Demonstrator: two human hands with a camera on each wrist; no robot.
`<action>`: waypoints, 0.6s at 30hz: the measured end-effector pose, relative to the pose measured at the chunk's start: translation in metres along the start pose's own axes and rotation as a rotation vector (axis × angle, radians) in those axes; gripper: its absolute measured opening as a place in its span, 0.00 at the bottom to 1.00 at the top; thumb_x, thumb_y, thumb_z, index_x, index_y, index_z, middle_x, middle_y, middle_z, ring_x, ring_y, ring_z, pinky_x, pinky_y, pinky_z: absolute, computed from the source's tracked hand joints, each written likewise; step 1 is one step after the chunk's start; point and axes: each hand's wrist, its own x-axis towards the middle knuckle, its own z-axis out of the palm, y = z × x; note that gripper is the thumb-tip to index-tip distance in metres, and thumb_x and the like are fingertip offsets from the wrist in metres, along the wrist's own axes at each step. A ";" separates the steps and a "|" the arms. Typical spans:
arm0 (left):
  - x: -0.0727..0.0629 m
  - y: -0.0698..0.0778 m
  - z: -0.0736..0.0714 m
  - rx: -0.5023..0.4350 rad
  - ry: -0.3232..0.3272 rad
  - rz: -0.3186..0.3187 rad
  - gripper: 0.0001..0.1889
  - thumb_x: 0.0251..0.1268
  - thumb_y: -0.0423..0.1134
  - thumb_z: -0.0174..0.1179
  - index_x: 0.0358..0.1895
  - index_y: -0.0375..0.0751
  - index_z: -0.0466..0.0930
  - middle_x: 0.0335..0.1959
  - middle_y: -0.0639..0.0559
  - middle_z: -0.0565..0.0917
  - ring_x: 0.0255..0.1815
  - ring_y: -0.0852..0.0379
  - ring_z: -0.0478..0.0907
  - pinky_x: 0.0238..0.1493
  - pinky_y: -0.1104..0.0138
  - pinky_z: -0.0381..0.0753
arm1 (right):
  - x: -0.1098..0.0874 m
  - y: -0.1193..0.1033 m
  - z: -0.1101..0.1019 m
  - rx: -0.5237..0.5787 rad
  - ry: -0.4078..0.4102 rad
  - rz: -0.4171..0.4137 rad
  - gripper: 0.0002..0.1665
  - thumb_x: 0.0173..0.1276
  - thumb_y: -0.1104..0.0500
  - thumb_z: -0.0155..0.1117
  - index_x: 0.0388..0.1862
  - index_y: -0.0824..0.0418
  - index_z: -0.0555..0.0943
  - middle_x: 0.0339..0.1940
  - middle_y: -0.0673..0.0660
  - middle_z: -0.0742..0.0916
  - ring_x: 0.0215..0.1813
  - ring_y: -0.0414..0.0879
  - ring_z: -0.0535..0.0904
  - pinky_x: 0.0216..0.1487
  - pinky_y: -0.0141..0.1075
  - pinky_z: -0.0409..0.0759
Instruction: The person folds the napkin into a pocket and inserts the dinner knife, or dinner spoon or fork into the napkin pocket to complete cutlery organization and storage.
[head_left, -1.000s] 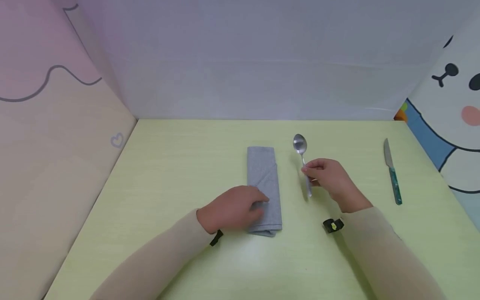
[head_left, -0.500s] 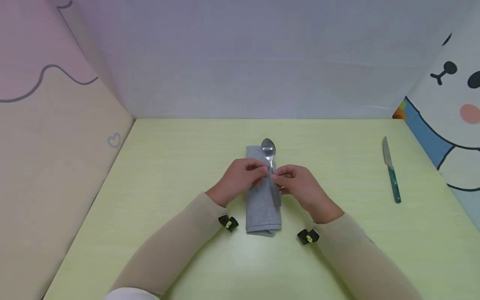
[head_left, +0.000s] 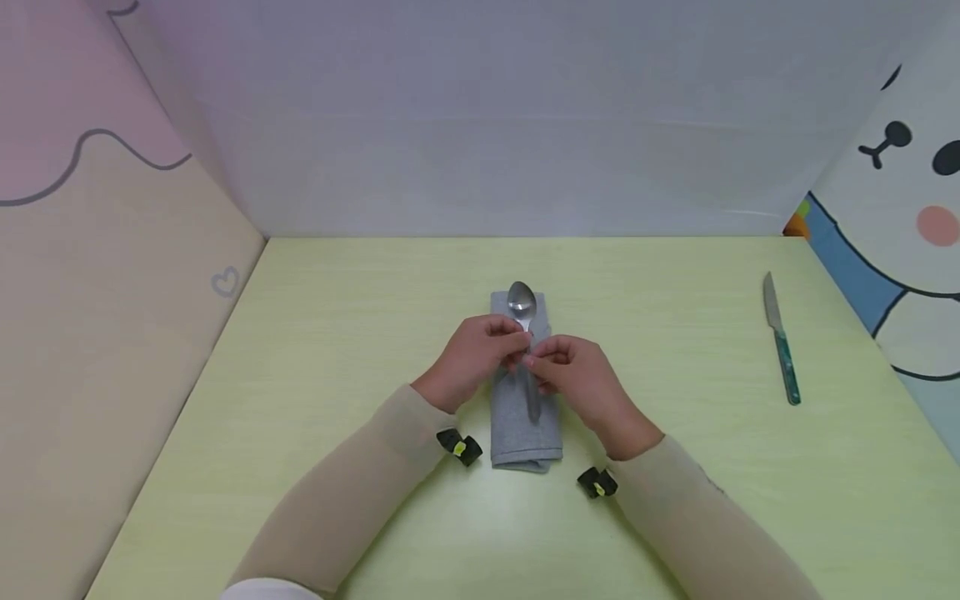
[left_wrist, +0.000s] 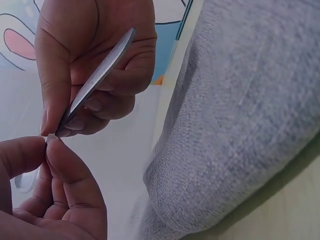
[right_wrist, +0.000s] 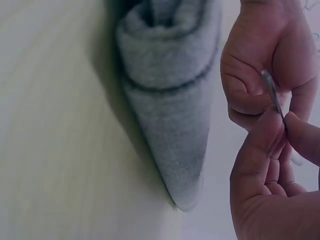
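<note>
A metal spoon [head_left: 522,302] is held over the folded grey cloth napkin [head_left: 513,433], bowl pointing to the far side. My left hand [head_left: 478,354] pinches its neck just below the bowl, between thumb and fingertips. Right beside it, my right hand [head_left: 585,379] pinches the handle from the other side. In the left wrist view the handle [left_wrist: 97,77] slants past the right hand's fingers. The right wrist view shows the napkin [right_wrist: 170,110] end-on, its layers rolled in a fold, with the spoon above it. Fingers hide the middle of the spoon.
A knife [head_left: 782,342] with a green handle lies on the right of the pale yellow table [head_left: 360,317]. A plain panel [head_left: 525,125] rises along the far edge, with printed panels at both sides.
My right hand has carried the spoon left, from beside the napkin to over it. My left hand has moved up from the napkin's lower part and taken hold of the spoon.
</note>
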 end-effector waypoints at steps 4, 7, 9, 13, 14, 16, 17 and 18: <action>-0.002 -0.002 0.000 0.002 0.003 0.010 0.07 0.72 0.37 0.65 0.40 0.35 0.84 0.35 0.46 0.85 0.32 0.53 0.80 0.39 0.62 0.83 | -0.005 0.003 0.001 -0.120 -0.006 -0.042 0.11 0.73 0.59 0.69 0.45 0.67 0.82 0.36 0.57 0.88 0.34 0.47 0.84 0.39 0.38 0.85; -0.004 -0.003 -0.002 -0.005 -0.002 0.012 0.07 0.73 0.36 0.64 0.42 0.34 0.84 0.36 0.44 0.85 0.33 0.53 0.81 0.40 0.63 0.84 | -0.009 0.003 -0.001 -0.267 -0.032 -0.099 0.12 0.73 0.58 0.70 0.48 0.64 0.83 0.39 0.55 0.88 0.38 0.47 0.84 0.42 0.40 0.85; -0.007 -0.002 -0.004 -0.002 -0.004 0.013 0.08 0.73 0.35 0.64 0.43 0.32 0.84 0.37 0.43 0.85 0.34 0.53 0.82 0.41 0.62 0.85 | -0.012 0.003 -0.004 -0.366 -0.053 -0.138 0.14 0.72 0.58 0.71 0.51 0.65 0.82 0.41 0.55 0.87 0.43 0.48 0.84 0.46 0.42 0.84; -0.009 -0.001 -0.008 0.016 0.009 0.006 0.10 0.74 0.35 0.63 0.46 0.29 0.83 0.38 0.43 0.85 0.35 0.52 0.82 0.43 0.60 0.86 | -0.018 0.003 -0.009 -0.599 -0.092 -0.201 0.24 0.69 0.59 0.73 0.60 0.67 0.80 0.52 0.58 0.85 0.54 0.53 0.82 0.56 0.48 0.81; -0.010 -0.001 -0.009 0.014 0.012 0.006 0.10 0.74 0.35 0.63 0.46 0.28 0.83 0.39 0.43 0.85 0.35 0.52 0.83 0.44 0.60 0.86 | -0.019 0.003 -0.010 -0.670 -0.101 -0.227 0.27 0.69 0.59 0.74 0.62 0.69 0.79 0.54 0.60 0.85 0.56 0.55 0.81 0.58 0.49 0.80; -0.009 -0.002 -0.011 0.005 0.018 0.006 0.11 0.73 0.35 0.63 0.47 0.28 0.83 0.40 0.42 0.85 0.35 0.52 0.83 0.44 0.60 0.86 | -0.021 0.005 -0.011 -0.813 -0.121 -0.270 0.31 0.67 0.58 0.76 0.64 0.71 0.77 0.58 0.62 0.83 0.59 0.57 0.79 0.61 0.51 0.78; -0.008 -0.003 -0.012 0.001 0.019 0.006 0.11 0.73 0.35 0.63 0.47 0.27 0.83 0.40 0.42 0.85 0.35 0.52 0.83 0.44 0.60 0.86 | -0.022 0.006 -0.011 -0.871 -0.134 -0.292 0.33 0.66 0.58 0.77 0.65 0.72 0.77 0.60 0.64 0.82 0.61 0.58 0.78 0.63 0.51 0.77; -0.006 -0.005 -0.012 -0.006 0.021 0.007 0.11 0.73 0.35 0.64 0.47 0.27 0.83 0.40 0.42 0.85 0.35 0.52 0.83 0.44 0.61 0.86 | -0.023 0.007 -0.010 -0.920 -0.147 -0.312 0.35 0.65 0.57 0.78 0.65 0.73 0.77 0.61 0.65 0.82 0.62 0.59 0.78 0.64 0.52 0.76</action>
